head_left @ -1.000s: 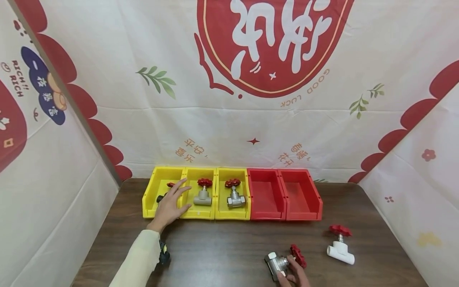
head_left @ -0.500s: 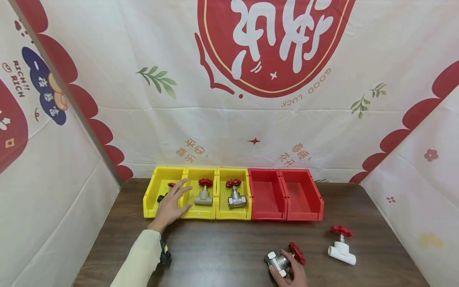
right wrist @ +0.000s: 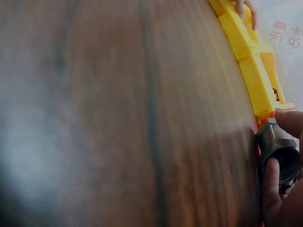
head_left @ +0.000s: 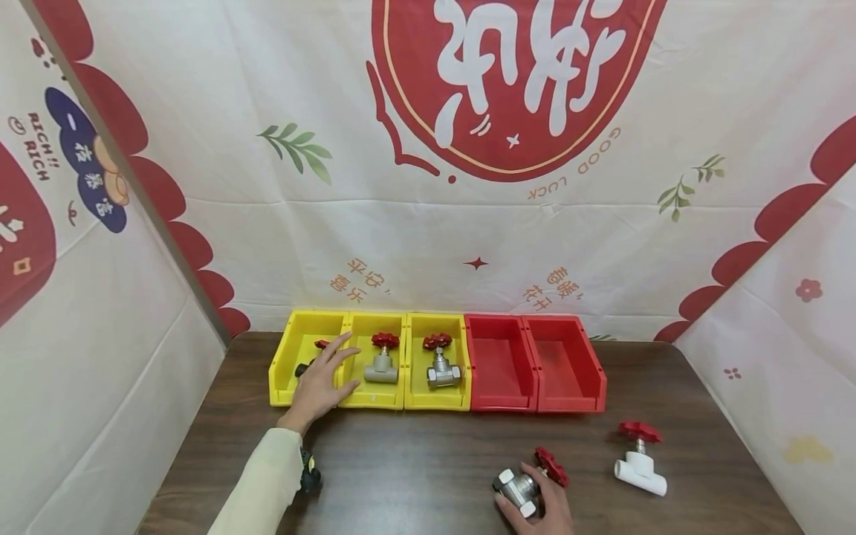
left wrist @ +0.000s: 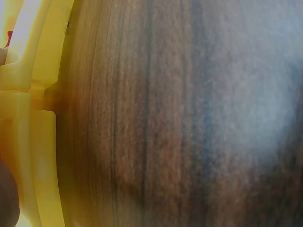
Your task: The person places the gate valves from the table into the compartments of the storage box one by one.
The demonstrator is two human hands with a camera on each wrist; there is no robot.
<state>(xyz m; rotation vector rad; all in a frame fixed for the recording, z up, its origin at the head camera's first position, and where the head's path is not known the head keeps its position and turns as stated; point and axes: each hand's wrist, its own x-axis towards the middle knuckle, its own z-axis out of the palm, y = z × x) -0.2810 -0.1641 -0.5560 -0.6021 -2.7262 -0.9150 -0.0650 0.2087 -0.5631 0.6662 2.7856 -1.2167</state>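
Observation:
In the head view my right hand (head_left: 545, 509) holds a steel gate valve (head_left: 518, 490) with a red handwheel, which lies tilted at the table's front. The right wrist view shows thumb and finger on either side of the valve's metal end (right wrist: 273, 135). My left hand (head_left: 316, 390) lies over the front of the leftmost yellow bin (head_left: 284, 371), its fingers spread and loosely bent towards the second bin. Behind that hand a black valve (head_left: 302, 368) with a red handwheel is partly hidden. A white valve (head_left: 640, 474) with a red handwheel stands on the right.
The second yellow bin (head_left: 370, 401) holds a grey valve (head_left: 382, 369). Another steel valve (head_left: 443, 373) sits in the third yellow bin (head_left: 438, 402). Two red bins (head_left: 503, 402) continue the row to the right. A printed cloth (head_left: 428, 238) hangs behind the table (head_left: 401, 468).
My right hand has come further into view around the steel valve, whose handwheel end has shifted slightly up and left. The left hand stays where it was over the bins.

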